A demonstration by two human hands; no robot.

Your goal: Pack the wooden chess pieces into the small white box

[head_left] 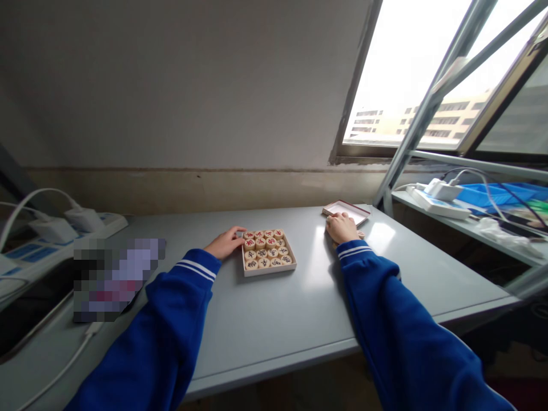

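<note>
A shallow white box point(270, 273) on the grey desk holds rows of round wooden Chinese chess pieces point(261, 253). Red characters mark the pieces at the back, dark ones those in front; some at the back stand higher. My left hand point(225, 243) touches the box's left side, its thumb and forefinger apart. Farther right, my right hand point(341, 228) is bent down at the desk, fingers curled; whatever is in them is hidden. Loose pieces point(361, 234) peek out beside that wrist. Just behind this hand lies the box lid point(347, 210), inner side up.
On the left are a phone-like device point(115, 279), blurred out, with a white cable, and a power strip point(113, 224) with chargers. At right, a metal shelf holds another power strip point(440, 202) and a blue tray point(492, 195). The wall rises behind the desk.
</note>
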